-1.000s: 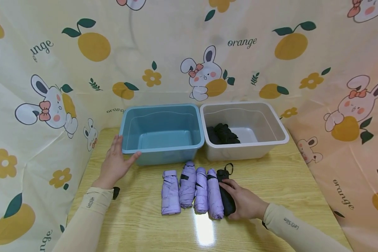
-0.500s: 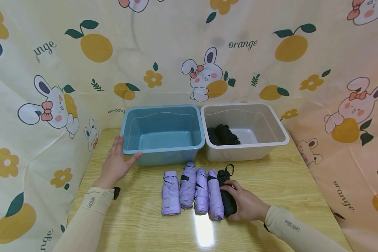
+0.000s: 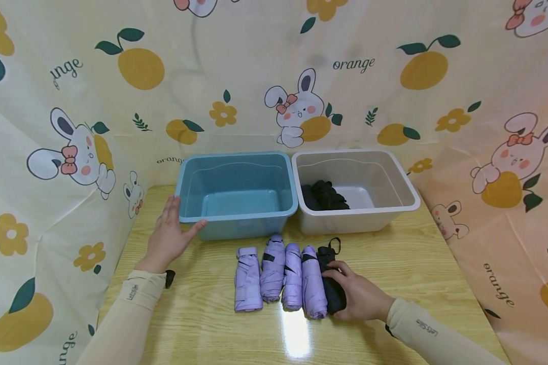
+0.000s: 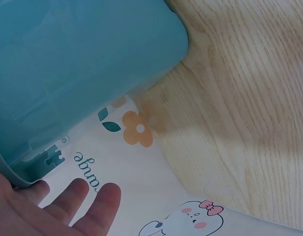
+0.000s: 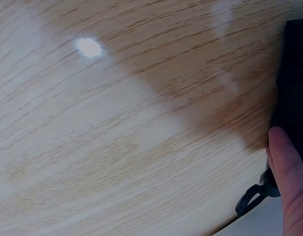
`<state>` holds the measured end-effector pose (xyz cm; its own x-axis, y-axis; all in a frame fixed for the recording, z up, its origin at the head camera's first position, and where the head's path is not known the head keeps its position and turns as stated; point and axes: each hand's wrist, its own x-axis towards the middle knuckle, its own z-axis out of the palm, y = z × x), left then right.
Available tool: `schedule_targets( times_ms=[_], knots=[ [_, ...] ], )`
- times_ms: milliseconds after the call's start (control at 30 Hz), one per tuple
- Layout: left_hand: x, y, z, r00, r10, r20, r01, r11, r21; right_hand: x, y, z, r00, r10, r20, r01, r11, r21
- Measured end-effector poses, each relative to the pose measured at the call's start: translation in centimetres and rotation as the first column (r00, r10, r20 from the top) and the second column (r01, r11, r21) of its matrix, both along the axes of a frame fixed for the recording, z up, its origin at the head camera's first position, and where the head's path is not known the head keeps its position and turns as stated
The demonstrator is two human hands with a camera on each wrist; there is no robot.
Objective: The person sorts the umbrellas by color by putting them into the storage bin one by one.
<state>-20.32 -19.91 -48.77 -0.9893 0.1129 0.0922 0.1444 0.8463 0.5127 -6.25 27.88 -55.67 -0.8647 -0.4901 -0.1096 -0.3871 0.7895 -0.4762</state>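
Note:
My right hand (image 3: 360, 295) grips a folded black umbrella (image 3: 333, 291) that lies on the table, its wrist loop pointing toward the bins. In the right wrist view, one finger rests along the black umbrella (image 5: 294, 98), which is cut off by the frame edge. Left of it lies a row of several folded purple umbrellas (image 3: 292, 279). My left hand (image 3: 166, 241) touches the near left corner of a blue bin (image 3: 242, 219), its thumb at the front rim. Fairly straight fingers (image 4: 104, 206) show beside the bin's corner in the left wrist view.
A white bin (image 3: 347, 220) stands against the blue bin's right side, with black bundled items (image 3: 324, 195) in its left end. Both bins sit at the back of the wooden table (image 3: 201, 324), before a printed curtain (image 3: 237, 76).
My right hand and the black umbrella have shifted very slightly to the right. The camera view has moved a little. My left hand stays at the blue bin's corner.

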Motion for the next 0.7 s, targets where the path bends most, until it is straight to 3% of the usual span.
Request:
schedule_targets(
  times_ms=[700],
  knots=[
    [0.0, -0.1, 0.1, 1.000, -0.009, 0.001, 0.009, 1.000, 0.000, 0.5, 2.9, 0.4, 1.000, -0.014, -0.028, 0.015, 1.000, 0.028]
  ],
)
